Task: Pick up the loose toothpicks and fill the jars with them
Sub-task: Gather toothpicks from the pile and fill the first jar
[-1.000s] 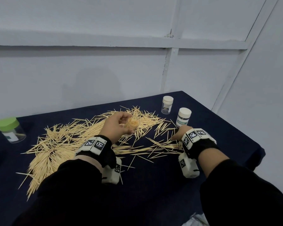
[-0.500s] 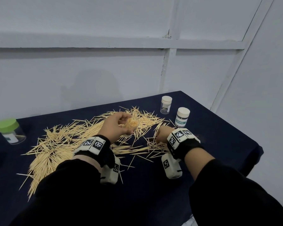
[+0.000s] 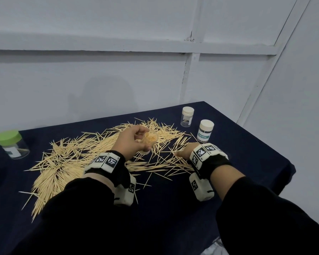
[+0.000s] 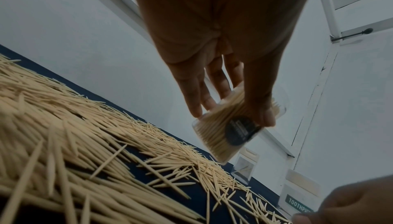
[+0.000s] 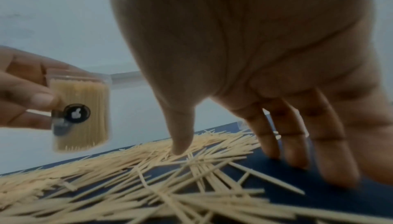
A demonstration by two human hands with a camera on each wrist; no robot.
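Since a moment ago the right hand (image 3: 184, 152) has slid back toward the left hand (image 3: 130, 142), fingers spread straight, tips on the cloth and holding nothing. The loose toothpicks (image 3: 77, 161) sprawl beneath and beside both hands. Above them the left hand's curled fingers grip a clear open jar (image 3: 149, 142), packed with toothpicks.

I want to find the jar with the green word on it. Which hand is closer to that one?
The right hand. It is spread on the loose toothpicks just in front of the labelled jar. The left hand is farther off to the left, gripping a toothpick-filled jar.
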